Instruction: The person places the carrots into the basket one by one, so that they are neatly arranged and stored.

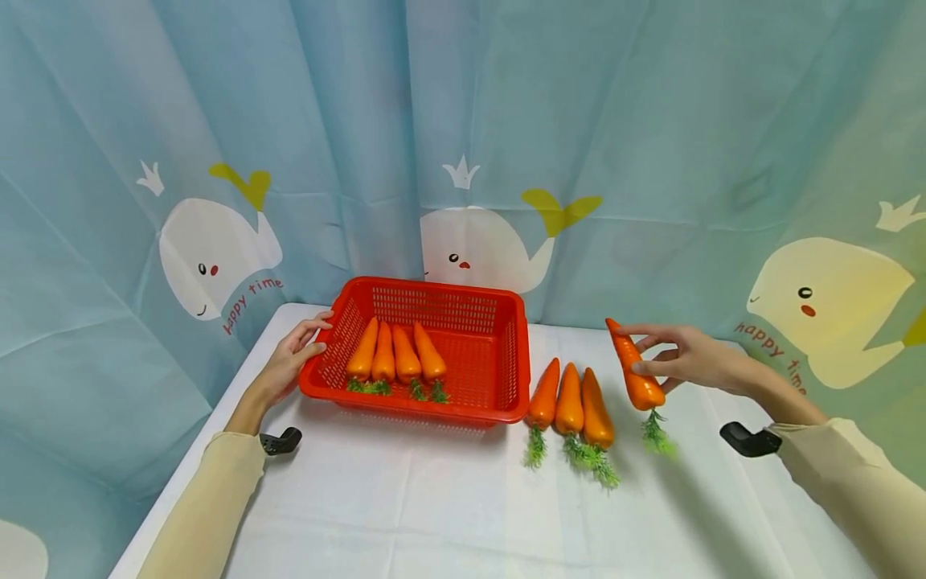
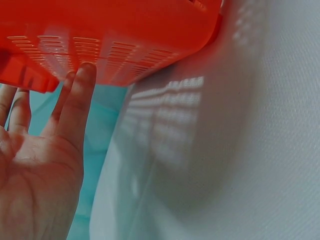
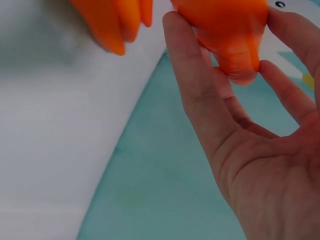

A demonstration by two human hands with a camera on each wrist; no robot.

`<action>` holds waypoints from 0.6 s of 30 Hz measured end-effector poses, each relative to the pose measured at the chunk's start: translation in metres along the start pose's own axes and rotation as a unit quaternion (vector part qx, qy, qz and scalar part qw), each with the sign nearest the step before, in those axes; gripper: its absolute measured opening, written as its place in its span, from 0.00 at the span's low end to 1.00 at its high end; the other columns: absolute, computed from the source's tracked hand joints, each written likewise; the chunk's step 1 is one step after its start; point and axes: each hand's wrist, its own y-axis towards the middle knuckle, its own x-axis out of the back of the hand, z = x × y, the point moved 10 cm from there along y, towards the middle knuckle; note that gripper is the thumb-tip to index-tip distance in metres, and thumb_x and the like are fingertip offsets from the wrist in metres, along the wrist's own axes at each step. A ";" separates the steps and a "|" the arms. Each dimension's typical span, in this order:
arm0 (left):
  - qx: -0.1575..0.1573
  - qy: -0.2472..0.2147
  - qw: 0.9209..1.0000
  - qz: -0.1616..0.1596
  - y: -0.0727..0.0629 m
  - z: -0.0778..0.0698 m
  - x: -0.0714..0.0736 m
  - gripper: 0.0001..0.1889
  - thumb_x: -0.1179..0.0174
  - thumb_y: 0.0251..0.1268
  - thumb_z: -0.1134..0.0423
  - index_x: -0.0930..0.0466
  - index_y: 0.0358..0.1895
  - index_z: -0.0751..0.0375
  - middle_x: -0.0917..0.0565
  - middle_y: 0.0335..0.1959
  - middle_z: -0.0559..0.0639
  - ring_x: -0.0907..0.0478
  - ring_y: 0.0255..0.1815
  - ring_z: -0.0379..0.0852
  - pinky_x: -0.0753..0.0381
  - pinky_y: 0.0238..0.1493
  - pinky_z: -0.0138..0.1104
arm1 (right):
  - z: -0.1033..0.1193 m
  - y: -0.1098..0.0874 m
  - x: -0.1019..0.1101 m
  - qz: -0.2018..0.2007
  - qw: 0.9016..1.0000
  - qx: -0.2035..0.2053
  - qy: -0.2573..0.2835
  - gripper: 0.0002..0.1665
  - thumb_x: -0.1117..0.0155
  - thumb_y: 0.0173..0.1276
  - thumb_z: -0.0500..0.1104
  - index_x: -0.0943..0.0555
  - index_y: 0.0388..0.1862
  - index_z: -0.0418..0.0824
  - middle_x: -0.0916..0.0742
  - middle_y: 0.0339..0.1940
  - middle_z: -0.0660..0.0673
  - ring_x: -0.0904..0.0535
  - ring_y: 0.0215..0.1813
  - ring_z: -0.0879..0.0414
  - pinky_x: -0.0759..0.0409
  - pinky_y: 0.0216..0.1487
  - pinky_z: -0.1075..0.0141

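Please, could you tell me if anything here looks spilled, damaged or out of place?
Nothing stands out. Four carrots lie side by side in the red basket, three others lie beside it on the white table, and the right hand holds one more carrot. I see no spill or damage.

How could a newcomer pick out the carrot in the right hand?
On the white table, find the red basket. Right of it, past three carrots lying side by side, is the right hand. Its carrot is the only one held.
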 end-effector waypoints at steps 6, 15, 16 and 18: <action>0.005 0.003 1.000 -0.003 0.000 0.000 -0.001 0.16 0.47 0.79 0.68 0.32 0.64 0.65 0.50 0.84 0.56 0.58 0.84 0.57 0.18 0.56 0.32 | 0.018 0.012 0.002 0.003 1.000 0.009 -0.004 0.41 0.30 0.71 0.41 0.36 0.79 0.39 0.28 0.65 0.24 0.12 0.40 0.43 0.11 0.40 0.53; 0.011 0.004 1.000 -0.004 0.000 0.002 0.001 0.15 0.48 0.79 0.68 0.32 0.64 0.64 0.50 0.84 0.56 0.58 0.84 0.58 0.17 0.55 0.32 | 0.049 0.036 0.002 0.002 0.999 0.032 -0.009 0.40 0.28 0.70 0.42 0.32 0.78 0.42 0.26 0.64 0.26 0.12 0.41 0.42 0.11 0.40 0.53; 0.011 0.004 1.000 -0.005 0.000 0.002 0.001 0.15 0.48 0.79 0.68 0.32 0.64 0.63 0.50 0.84 0.56 0.57 0.83 0.59 0.17 0.55 0.32 | 0.053 0.040 0.002 0.002 0.999 0.035 -0.011 0.40 0.28 0.70 0.41 0.32 0.78 0.43 0.26 0.64 0.26 0.12 0.41 0.42 0.11 0.40 0.53; 0.010 0.002 1.000 -0.004 0.000 0.003 0.001 0.15 0.48 0.79 0.68 0.31 0.64 0.63 0.50 0.84 0.56 0.58 0.84 0.58 0.17 0.55 0.32 | 0.060 0.047 0.000 0.005 0.999 0.037 -0.017 0.39 0.28 0.70 0.42 0.31 0.78 0.44 0.26 0.64 0.27 0.12 0.40 0.42 0.11 0.40 0.53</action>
